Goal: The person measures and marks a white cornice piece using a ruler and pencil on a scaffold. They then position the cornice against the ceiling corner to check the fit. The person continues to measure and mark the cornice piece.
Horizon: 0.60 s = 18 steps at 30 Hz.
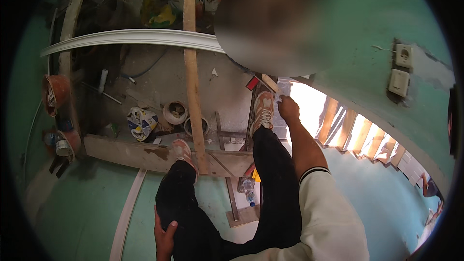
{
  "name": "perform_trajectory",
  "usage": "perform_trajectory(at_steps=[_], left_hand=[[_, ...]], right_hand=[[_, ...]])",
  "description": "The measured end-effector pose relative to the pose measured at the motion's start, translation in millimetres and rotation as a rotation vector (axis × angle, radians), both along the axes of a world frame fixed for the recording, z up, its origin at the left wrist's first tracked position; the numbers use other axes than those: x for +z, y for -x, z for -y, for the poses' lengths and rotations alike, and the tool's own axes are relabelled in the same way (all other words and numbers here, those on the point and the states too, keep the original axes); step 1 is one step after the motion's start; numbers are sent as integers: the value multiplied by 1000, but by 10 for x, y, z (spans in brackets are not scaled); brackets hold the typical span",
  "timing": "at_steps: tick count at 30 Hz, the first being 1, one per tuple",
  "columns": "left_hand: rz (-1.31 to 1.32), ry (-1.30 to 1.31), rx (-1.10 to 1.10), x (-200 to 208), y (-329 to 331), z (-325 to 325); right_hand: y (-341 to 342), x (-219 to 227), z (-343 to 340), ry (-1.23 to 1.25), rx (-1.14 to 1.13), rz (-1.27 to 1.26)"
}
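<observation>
**Right hand poised beside a wooden piece**

The step in hand looked like a reach with the body braced: the left hand (166,238) rested against the left trouser leg (180,195), its thumb apart from the other fingers. The right hand (289,108) curled near a short wooden piece (269,83); whether its fingers clamped anything, I could not tell. White moulding (140,37) crossed 2 long boards (192,96), well apart from both hands. The next move probably called for steady footing.
</observation>
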<state>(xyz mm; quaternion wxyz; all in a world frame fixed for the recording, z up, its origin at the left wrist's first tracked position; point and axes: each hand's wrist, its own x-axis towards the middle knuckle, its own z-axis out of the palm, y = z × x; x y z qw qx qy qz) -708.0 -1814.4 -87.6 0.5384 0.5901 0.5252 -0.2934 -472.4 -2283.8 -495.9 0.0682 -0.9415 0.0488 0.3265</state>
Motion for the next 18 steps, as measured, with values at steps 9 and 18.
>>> perform_trajectory(at_steps=[9,18], left_hand=[[-138,-217,-36,-198,-467,1047],[-168,-210,-47,-111,-546,1177]], right_hand=[[-548,-1251,510,-44,7,-69],[-301,-689,579,-355,44,-30]])
